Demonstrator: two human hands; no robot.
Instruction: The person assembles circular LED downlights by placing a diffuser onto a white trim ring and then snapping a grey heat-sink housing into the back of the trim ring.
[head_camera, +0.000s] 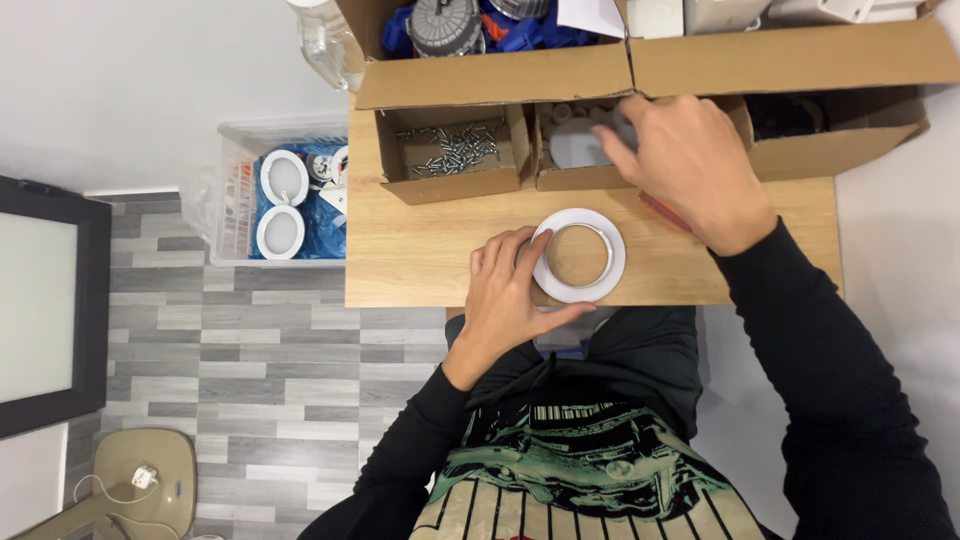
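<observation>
A white ring-shaped lamp frame (590, 283) lies flat on the wooden table (410, 250) near its front edge. My left hand (508, 295) rests against the ring's left side, thumb under its rim and fingers curled on its edge. My right hand (685, 165) reaches into a small cardboard box (560, 178) behind the ring, its fingertips on a grey-white round part (575, 148); whether it grips the part is hidden. A red thin tool (665, 212) peeks out under my right palm.
A second small cardboard box (455, 182) holds several screws (460, 148). Larger cartons (640, 65) with grey and blue parts stand behind. A clear plastic crate (235, 200) with white rings sits on the floor at left.
</observation>
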